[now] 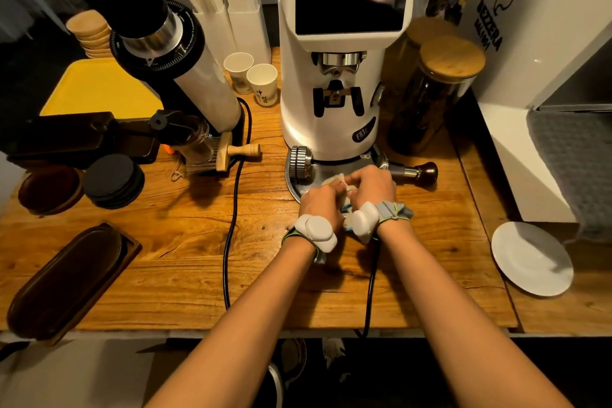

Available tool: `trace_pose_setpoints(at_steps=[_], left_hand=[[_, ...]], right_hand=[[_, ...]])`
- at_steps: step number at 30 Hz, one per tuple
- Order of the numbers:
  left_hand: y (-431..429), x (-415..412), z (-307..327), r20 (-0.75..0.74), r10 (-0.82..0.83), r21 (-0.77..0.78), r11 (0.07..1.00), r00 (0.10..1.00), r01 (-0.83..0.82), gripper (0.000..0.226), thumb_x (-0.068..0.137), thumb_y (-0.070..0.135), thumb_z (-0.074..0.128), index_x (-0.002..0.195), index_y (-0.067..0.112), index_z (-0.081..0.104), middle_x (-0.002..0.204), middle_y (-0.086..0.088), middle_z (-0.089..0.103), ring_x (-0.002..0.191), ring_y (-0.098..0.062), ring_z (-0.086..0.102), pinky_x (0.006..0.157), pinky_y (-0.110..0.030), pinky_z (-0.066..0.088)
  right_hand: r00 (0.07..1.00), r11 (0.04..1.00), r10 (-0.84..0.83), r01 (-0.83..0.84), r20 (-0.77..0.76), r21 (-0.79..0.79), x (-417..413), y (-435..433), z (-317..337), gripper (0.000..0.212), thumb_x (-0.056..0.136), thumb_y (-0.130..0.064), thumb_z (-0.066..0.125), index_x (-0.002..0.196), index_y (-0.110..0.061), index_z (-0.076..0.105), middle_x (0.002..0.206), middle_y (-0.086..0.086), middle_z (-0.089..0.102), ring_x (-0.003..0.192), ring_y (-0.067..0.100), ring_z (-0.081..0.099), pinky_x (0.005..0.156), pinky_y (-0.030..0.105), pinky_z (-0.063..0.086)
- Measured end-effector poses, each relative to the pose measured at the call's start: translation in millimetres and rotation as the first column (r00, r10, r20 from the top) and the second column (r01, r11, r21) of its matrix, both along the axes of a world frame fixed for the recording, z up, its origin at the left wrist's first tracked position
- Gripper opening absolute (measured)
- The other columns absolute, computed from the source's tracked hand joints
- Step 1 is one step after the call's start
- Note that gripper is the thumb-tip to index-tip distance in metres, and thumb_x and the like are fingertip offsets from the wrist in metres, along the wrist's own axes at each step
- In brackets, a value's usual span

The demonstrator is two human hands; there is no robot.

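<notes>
Centre frame: our left hand (323, 201) and right hand (373, 185) clutch the cloth (332, 181) on the tray (316, 174); next, probably a firm sweep.

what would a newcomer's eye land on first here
The tall white coffee grinder dominates the middle of the wooden counter. At its foot, the left hand and right hand grip a white cloth together. A bright yellow tray sits at the back left.

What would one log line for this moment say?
left hand, right hand: grip cloth | where: grinder tray | beside: tamper
</notes>
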State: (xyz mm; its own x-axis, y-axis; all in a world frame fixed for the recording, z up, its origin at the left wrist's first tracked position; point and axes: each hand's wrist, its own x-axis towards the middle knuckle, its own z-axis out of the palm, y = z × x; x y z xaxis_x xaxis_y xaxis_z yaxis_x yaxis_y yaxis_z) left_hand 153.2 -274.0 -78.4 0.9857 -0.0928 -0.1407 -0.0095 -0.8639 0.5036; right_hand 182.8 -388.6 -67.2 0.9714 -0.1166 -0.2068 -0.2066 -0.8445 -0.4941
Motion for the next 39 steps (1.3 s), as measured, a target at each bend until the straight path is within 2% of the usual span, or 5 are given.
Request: trace_pose_setpoints(at_steps=[3, 7, 22, 31, 39], left_hand=[[-1, 11, 2, 0.006, -0.034, -0.037, 0.999, 0.999, 0.035, 0.047, 0.082, 0.013, 0.061, 0.126, 0.03, 0.062, 0.125, -0.005, 0.068, 0.113, -0.033, 0.063, 0.092, -0.037, 0.05], [-2, 31, 7, -0.057, -0.045, -0.007, 0.999, 0.997, 0.045, 0.047, 0.081, 0.016, 0.064, 0.126, 0.031, 0.063, 0.121, -0.008, 0.069, 0.113, -0.036, 0.062, 0.092, -0.038, 0.049], [15, -1, 11, -0.032, -0.02, -0.023, 1.0, 0.999, 0.019, 0.034, 0.084, 0.01, 0.059, 0.112, 0.023, 0.072, 0.11, -0.013, 0.073, 0.105, -0.037, 0.065, 0.089, -0.042, 0.055], [54, -54, 19, -0.053, -0.011, -0.025, 1.0, 0.999, 0.01, 0.033, 0.084, 0.008, 0.058, 0.108, 0.024, 0.074, 0.102, -0.009, 0.074, 0.099, -0.034, 0.066, 0.082, -0.038, 0.056], [105, -109, 5, -0.043, 0.041, -0.127, 0.991, 0.998, -0.046, 0.036, 0.085, 0.004, 0.057, 0.109, 0.024, 0.074, 0.11, -0.007, 0.074, 0.105, -0.03, 0.067, 0.09, -0.038, 0.055]], right_hand=[[0.999, 0.999, -0.017, 0.018, 0.04, -0.03, 6, 4, 2, 0.031, 0.087, -0.004, 0.058, 0.107, -0.02, 0.075, 0.106, 0.014, 0.072, 0.106, 0.037, 0.064, 0.09, 0.039, 0.054], [0.997, 0.997, -0.009, 0.014, 0.072, -0.078, 15, 10, 5, 0.028, 0.086, -0.003, 0.052, 0.097, -0.014, 0.075, 0.096, 0.018, 0.071, 0.101, 0.04, 0.063, 0.08, 0.039, 0.051], [0.999, 0.998, -0.045, 0.044, 0.022, 0.037, -14, 13, -1, 0.027, 0.084, -0.005, 0.068, 0.108, -0.018, 0.074, 0.11, 0.01, 0.072, 0.107, 0.031, 0.065, 0.094, 0.04, 0.053], [0.997, 0.991, -0.071, 0.071, 0.0, 0.115, -72, 47, 4, 0.023, 0.082, -0.008, 0.072, 0.103, -0.014, 0.076, 0.107, 0.008, 0.073, 0.104, 0.024, 0.067, 0.096, 0.034, 0.052], [0.999, 0.995, 0.011, -0.007, -0.042, 0.099, -114, 92, 3, 0.022, 0.077, -0.009, 0.077, 0.098, -0.016, 0.076, 0.102, 0.003, 0.074, 0.099, 0.02, 0.068, 0.09, 0.033, 0.055]])
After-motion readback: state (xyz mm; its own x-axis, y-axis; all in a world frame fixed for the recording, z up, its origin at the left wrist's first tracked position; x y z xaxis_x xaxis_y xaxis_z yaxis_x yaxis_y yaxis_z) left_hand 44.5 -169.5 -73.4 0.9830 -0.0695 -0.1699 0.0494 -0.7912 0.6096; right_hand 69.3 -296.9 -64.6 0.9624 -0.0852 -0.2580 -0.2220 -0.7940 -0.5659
